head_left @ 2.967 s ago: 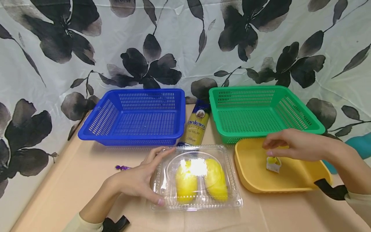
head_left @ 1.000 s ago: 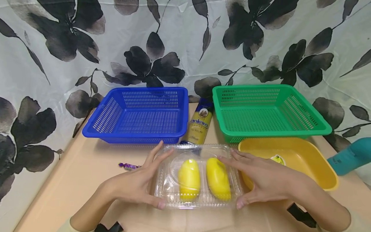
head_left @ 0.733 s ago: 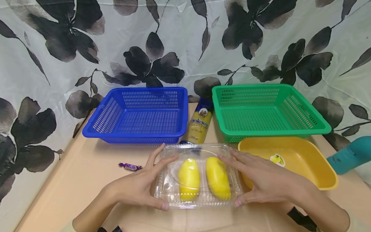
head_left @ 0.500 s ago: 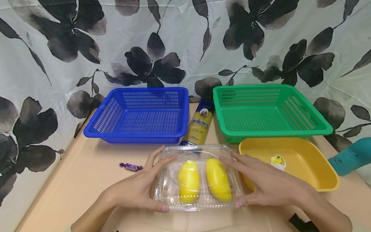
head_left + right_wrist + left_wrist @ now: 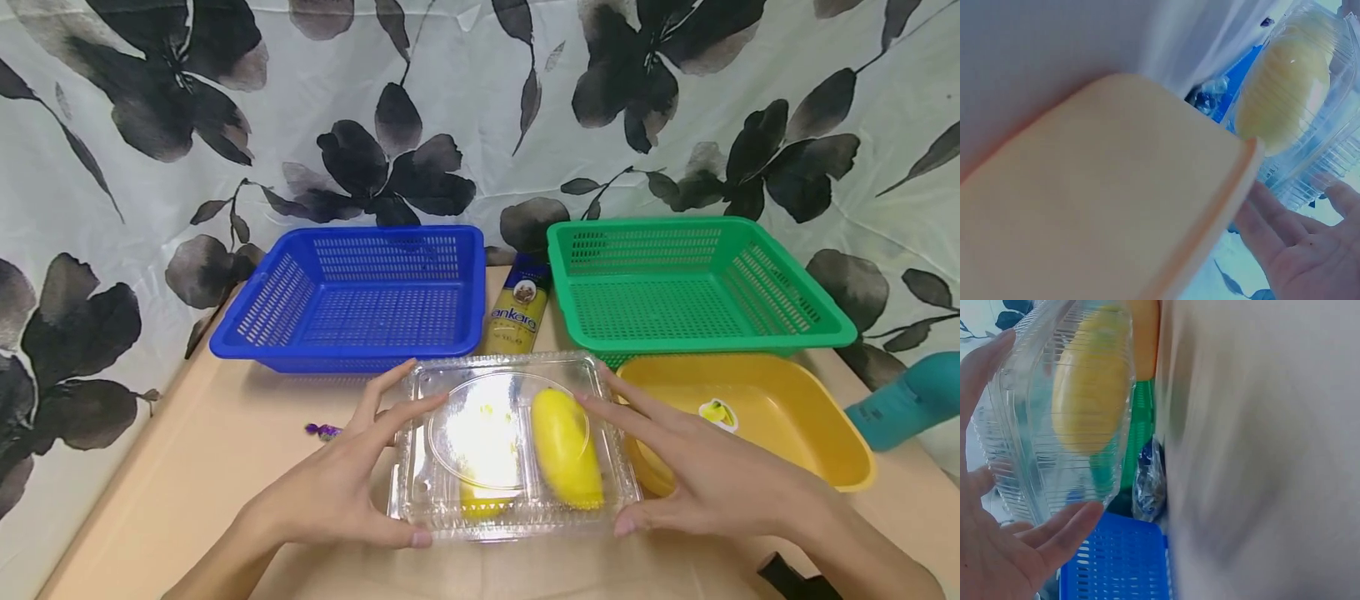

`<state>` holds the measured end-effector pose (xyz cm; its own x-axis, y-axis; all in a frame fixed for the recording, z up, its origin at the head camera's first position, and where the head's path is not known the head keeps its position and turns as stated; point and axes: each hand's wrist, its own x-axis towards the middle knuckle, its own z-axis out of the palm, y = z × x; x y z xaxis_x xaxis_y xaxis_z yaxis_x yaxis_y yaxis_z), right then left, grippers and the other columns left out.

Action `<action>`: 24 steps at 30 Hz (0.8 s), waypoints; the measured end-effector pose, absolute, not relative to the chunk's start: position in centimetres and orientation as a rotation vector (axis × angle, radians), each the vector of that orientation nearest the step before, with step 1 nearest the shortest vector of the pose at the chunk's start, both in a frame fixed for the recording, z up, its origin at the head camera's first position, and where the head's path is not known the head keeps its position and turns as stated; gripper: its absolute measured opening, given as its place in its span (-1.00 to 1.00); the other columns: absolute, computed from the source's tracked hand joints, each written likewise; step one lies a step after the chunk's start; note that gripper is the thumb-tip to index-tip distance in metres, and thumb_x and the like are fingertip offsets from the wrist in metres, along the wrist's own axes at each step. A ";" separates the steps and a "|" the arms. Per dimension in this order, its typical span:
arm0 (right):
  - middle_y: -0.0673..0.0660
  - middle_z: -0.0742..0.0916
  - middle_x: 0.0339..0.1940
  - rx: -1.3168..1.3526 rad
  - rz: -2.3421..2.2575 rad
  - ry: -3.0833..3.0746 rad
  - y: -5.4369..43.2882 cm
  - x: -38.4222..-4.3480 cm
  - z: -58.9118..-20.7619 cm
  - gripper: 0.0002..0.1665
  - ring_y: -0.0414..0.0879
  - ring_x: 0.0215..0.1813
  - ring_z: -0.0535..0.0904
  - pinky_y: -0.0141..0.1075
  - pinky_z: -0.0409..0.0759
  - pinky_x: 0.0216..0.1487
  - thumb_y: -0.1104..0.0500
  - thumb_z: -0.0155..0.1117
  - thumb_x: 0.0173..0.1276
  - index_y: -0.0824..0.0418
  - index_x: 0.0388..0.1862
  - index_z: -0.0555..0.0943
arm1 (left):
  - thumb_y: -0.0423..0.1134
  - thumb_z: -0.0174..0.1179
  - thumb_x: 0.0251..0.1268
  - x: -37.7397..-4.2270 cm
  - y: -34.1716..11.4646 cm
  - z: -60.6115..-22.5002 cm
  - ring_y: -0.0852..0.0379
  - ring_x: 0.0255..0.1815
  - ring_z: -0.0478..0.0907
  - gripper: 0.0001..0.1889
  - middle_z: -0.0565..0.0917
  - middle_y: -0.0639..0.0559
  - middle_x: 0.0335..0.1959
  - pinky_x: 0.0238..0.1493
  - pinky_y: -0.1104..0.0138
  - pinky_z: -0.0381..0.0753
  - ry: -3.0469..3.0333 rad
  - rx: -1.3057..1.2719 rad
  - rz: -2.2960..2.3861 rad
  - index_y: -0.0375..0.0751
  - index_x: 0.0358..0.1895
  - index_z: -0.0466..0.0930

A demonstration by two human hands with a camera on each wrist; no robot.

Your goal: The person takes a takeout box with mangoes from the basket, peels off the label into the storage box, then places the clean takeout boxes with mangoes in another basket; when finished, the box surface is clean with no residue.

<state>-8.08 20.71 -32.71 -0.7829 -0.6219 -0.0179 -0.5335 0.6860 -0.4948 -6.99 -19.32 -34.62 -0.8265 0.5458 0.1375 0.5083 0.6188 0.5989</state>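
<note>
A clear plastic clamshell container [image 5: 525, 523] with two yellow mangoes, the right mango [image 5: 567, 450] plain to see and the left mango [image 5: 483, 504] mostly under glare, is held between both hands in the head view. My left hand [image 5: 352, 475] grips its left side, thumb at the near corner and fingers along the far corner. On the opposite side, my right hand [image 5: 690, 467] grips it the same way. The left wrist view shows the container [image 5: 1029, 444] raised off the table, the left hand's fingers [image 5: 1072, 531] against its side. The right wrist view shows the right hand [image 5: 1310, 250] at its other side.
Behind stand a blue basket [image 5: 345, 363] and a green basket [image 5: 712, 343], with an Ankara pasta packet [image 5: 516, 315] between them. A yellow tub [image 5: 810, 417] with a fruit sticker sits right, beside a teal bottle [image 5: 907, 400]. A purple wrapped candy [image 5: 322, 431] lies left.
My right hand left the yellow tub, where the fruit sticker now lies, and took the container's right side. Both hands have since raised the container slightly, and it now covers the packet's lower end.
</note>
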 end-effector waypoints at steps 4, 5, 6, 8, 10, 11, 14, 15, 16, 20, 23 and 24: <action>0.08 0.04 0.74 -0.963 -0.727 2.736 21.0 -7.9 -32.2 0.20 0.45 0.51 0.30 0.40 0.54 0.14 -0.43 0.46 0.14 -0.42 0.67 0.03 | 0.35 0.60 -0.21 -7.1 -19.1 -34.1 -0.38 0.50 0.23 0.20 -0.28 0.15 0.69 0.02 -0.16 0.66 2.785 0.884 1.027 0.46 0.60 0.10; 0.07 0.02 0.74 -0.969 -0.728 2.741 21.1 -7.9 -32.1 0.22 0.46 0.51 0.30 0.41 0.54 0.13 -0.42 0.46 0.14 -0.40 0.67 0.02 | 0.35 0.60 -0.22 -7.1 -19.0 -33.9 -0.38 0.52 0.21 0.20 -0.28 0.16 0.69 0.03 -0.18 0.65 2.791 0.884 1.026 0.46 0.60 0.11; 0.05 0.01 0.74 -0.971 -0.727 2.748 21.2 -7.9 -32.0 0.23 0.45 0.52 0.30 0.41 0.54 0.13 -0.41 0.47 0.15 -0.39 0.68 0.00 | 0.34 0.61 -0.23 -7.2 -19.0 -33.6 -0.38 0.52 0.20 0.20 -0.28 0.17 0.69 0.03 -0.19 0.66 2.800 0.892 1.022 0.46 0.60 0.11; 0.00 -0.05 0.75 -0.975 -0.723 2.762 21.4 -8.0 -31.7 0.28 0.41 0.56 0.25 0.40 0.52 0.17 -0.38 0.48 0.16 -0.34 0.70 -0.07 | 0.34 0.62 -0.24 -7.3 -18.8 -33.0 -0.36 0.54 0.18 0.22 -0.28 0.18 0.69 0.05 -0.20 0.66 2.825 0.917 1.009 0.43 0.61 0.11; -0.05 -0.09 0.75 -0.969 -0.702 2.786 21.5 -8.0 -31.3 0.34 0.33 0.60 0.22 0.33 0.52 0.22 -0.39 0.46 0.18 -0.29 0.72 -0.16 | 0.33 0.63 -0.25 -7.6 -18.6 -32.2 -0.33 0.56 0.17 0.24 -0.27 0.17 0.69 0.09 -0.21 0.64 2.848 0.958 0.997 0.38 0.62 0.09; -0.06 -0.11 0.75 -0.970 -0.694 2.802 21.7 -8.0 -31.0 0.37 0.28 0.61 0.22 0.28 0.53 0.23 -0.39 0.46 0.18 -0.25 0.72 -0.21 | 0.32 0.64 -0.25 -7.8 -18.5 -31.8 -0.30 0.57 0.16 0.26 -0.27 0.16 0.69 0.12 -0.20 0.64 2.855 0.982 0.996 0.36 0.63 0.08; -0.03 -0.11 0.75 -0.994 -0.683 2.845 22.1 -8.2 -30.1 0.44 0.22 0.59 0.26 0.15 0.57 0.23 -0.39 0.46 0.18 -0.14 0.73 -0.29 | 0.30 0.63 -0.21 -8.5 -18.0 -30.9 -0.22 0.59 0.15 0.29 -0.28 0.13 0.70 0.18 -0.14 0.63 2.851 1.052 0.998 0.26 0.66 0.03; -0.02 -0.09 0.75 -1.003 -0.687 2.856 22.2 -8.2 -29.8 0.46 0.22 0.57 0.30 0.12 0.61 0.20 -0.38 0.47 0.17 -0.12 0.73 -0.29 | 0.29 0.63 -0.20 -8.8 -17.8 -30.8 -0.21 0.61 0.13 0.30 -0.28 0.11 0.70 0.20 -0.14 0.62 2.848 1.078 0.999 0.22 0.67 0.01; -0.02 -0.08 0.75 -1.000 -0.698 2.868 22.4 -8.3 -29.5 0.47 0.22 0.57 0.31 0.12 0.63 0.17 -0.37 0.50 0.15 -0.11 0.73 -0.28 | 0.28 0.63 -0.19 -9.1 -17.6 -30.6 -0.20 0.62 0.10 0.31 -0.28 0.08 0.70 0.23 -0.14 0.59 2.842 1.099 1.003 0.19 0.67 0.00; -0.05 -0.06 0.74 -0.979 -0.730 2.878 22.8 -9.0 -28.8 0.48 0.20 0.59 0.27 0.14 0.62 0.18 -0.32 0.56 0.12 -0.16 0.73 -0.24 | 0.24 0.64 -0.16 -10.1 -17.1 -30.0 -0.24 0.65 0.01 0.33 -0.28 0.03 0.71 0.27 -0.20 0.54 2.851 1.158 0.991 0.09 0.69 -0.05; -0.02 -0.04 0.74 -1.012 -0.727 2.884 23.0 -9.8 -28.5 0.48 0.19 0.61 0.21 0.15 0.58 0.22 -0.28 0.59 0.11 -0.16 0.73 -0.23 | 0.22 0.65 -0.17 -10.9 -16.8 -29.4 -0.21 0.64 0.06 0.35 -0.29 0.08 0.71 0.27 -0.14 0.55 2.863 1.166 0.980 0.09 0.69 -0.07; 0.00 -0.04 0.74 -1.038 -0.717 2.891 23.1 -10.2 -28.4 0.48 0.21 0.61 0.20 0.17 0.56 0.23 -0.27 0.60 0.11 -0.15 0.74 -0.23 | 0.21 0.65 -0.17 -11.2 -16.8 -29.2 -0.20 0.62 0.11 0.35 -0.29 0.08 0.72 0.27 -0.11 0.57 2.863 1.171 0.981 0.08 0.69 -0.07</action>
<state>-10.17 23.09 -28.39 -0.7835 -0.6003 0.1608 -0.6058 0.6801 -0.4128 -11.21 -16.75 -29.18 -0.7349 0.6039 0.3087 0.6663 0.5579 0.4947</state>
